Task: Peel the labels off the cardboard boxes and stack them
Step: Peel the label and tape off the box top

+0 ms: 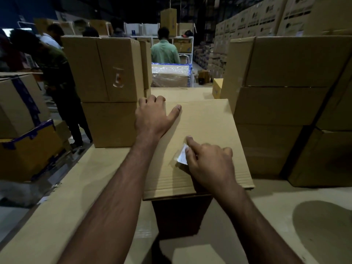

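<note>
The left hand lies on the far left corner of the cardboard box. Its fingers curl over the far edge of the box, and the thumb is stretched flat on the top face. The right hand is near the middle of the same top face. It pinches a small white label between the thumb and the index finger, and the other fingers are curled. One side of the label is lifted from the cardboard; if the other side is still stuck, I cannot tell.

The box stands upright on a surface covered with flat cardboard sheets, directly in front of the person. To the left, just beside the box, is a stack of boxes, and the upper one has a clear pouch on its side. To the right is a taller stack of brown boxes. At the far left edge are boxes with blue tape. Further away, a person in a green shirt stands with the back to the camera, and another person in dark clothes bends on the left.
</note>
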### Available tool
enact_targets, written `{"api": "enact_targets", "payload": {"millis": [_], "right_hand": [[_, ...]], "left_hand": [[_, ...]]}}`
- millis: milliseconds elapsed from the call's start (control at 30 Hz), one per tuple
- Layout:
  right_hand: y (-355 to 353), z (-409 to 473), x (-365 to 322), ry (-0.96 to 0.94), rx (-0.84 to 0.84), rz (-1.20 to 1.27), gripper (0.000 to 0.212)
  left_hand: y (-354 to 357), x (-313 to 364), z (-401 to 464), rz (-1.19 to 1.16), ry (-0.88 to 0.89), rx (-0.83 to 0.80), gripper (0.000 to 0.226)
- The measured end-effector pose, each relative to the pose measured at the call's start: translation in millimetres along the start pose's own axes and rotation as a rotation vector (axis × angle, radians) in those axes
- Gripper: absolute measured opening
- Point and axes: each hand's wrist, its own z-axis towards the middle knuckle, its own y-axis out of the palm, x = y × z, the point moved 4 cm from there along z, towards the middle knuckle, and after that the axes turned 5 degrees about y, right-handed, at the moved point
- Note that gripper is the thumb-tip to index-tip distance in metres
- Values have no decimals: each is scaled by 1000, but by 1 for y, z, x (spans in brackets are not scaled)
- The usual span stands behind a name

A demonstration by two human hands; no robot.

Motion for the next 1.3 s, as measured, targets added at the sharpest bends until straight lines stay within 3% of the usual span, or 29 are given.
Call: {"api": "enact_targets", "payload": {"millis": [533, 700, 867, 1000, 1167, 1300], "right_hand": [[2, -23, 9, -29, -33, -37, 53], [2, 10, 0, -15, -15, -9, 48], [3, -21, 5, -42, -34, -64, 53], [5, 14, -1, -8, -13, -76, 49], [3, -18, 6, -31, -36, -59, 52], [-1, 15, -2, -7, 9, -27, 47]], "left_hand": [[6, -2, 9, 9, 4, -39, 74], [5, -3, 6, 15, 20, -13, 73], [4, -3, 7, 7, 33, -24, 73], [7, -4, 11, 7, 11, -67, 73], [5, -5, 11, -12, 34, -51, 70], [4, -2, 8, -20, 47, -43, 70]]}}
